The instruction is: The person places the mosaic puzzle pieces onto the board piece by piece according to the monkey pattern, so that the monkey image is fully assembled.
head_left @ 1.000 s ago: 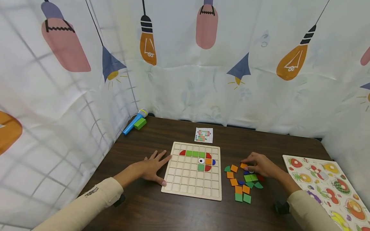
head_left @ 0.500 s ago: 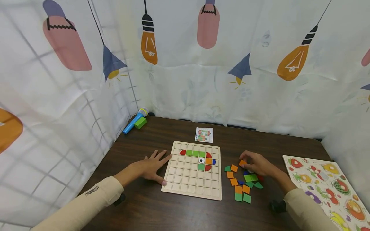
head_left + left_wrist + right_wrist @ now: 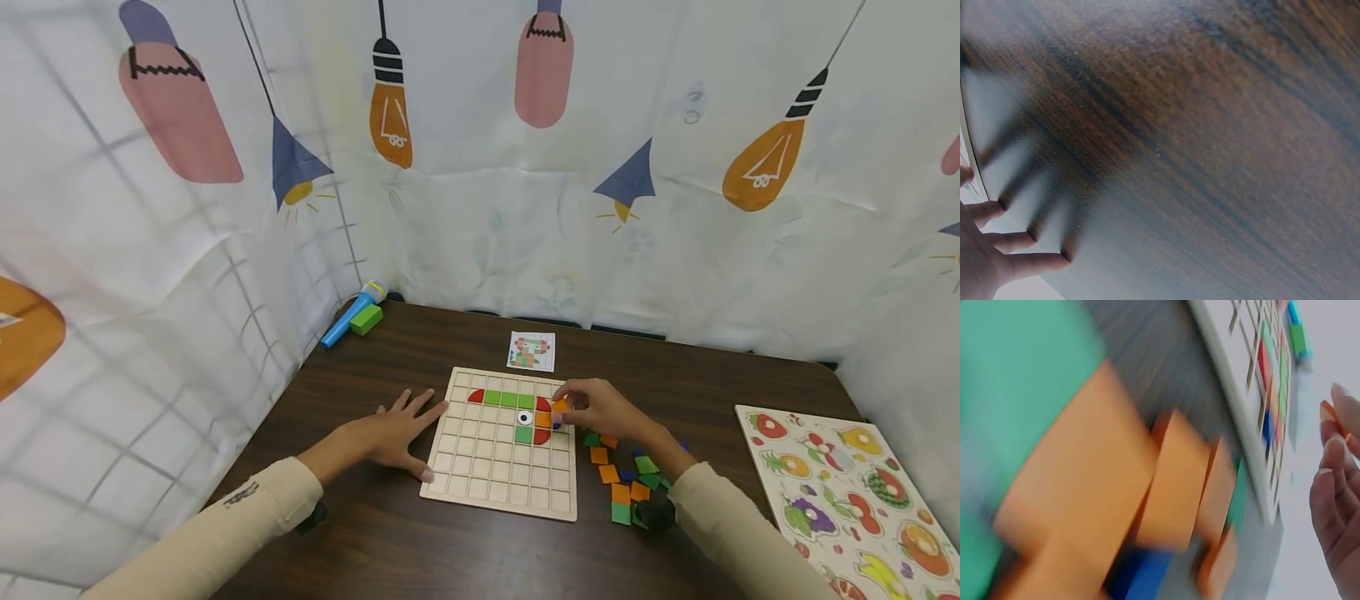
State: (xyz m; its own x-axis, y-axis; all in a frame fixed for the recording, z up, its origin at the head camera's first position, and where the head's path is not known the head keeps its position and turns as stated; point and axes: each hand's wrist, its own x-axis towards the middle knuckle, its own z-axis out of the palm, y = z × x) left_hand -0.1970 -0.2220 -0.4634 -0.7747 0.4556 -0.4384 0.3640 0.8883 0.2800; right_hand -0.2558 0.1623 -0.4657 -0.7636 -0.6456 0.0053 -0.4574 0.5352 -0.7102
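My right hand (image 3: 600, 407) pinches an orange square tile (image 3: 560, 406) over the right side of the wooden grid board (image 3: 487, 467). In the right wrist view that orange tile shows edge-on between thumb and fingers. Below the hand on the board lie red quarter-round tiles (image 3: 542, 437), an orange tile (image 3: 543, 419), a round eye tile (image 3: 524, 418), a teal-green square (image 3: 522, 434) and a row of green squares (image 3: 509, 400). My left hand (image 3: 397, 437) rests with spread fingers on the table, thumb and fingertips at the board's left edge.
Loose orange (image 3: 608, 474), green and blue tiles lie right of the board, partly under my right forearm. Behind the board is a small pattern card (image 3: 532, 351). A blue microphone (image 3: 352, 317) and green block (image 3: 367, 319) stand back left; a fruit-picture board (image 3: 847, 500) lies at right.
My right hand has picked the orange tile from the loose pile and carried it left over the board. My left hand has stayed in place.
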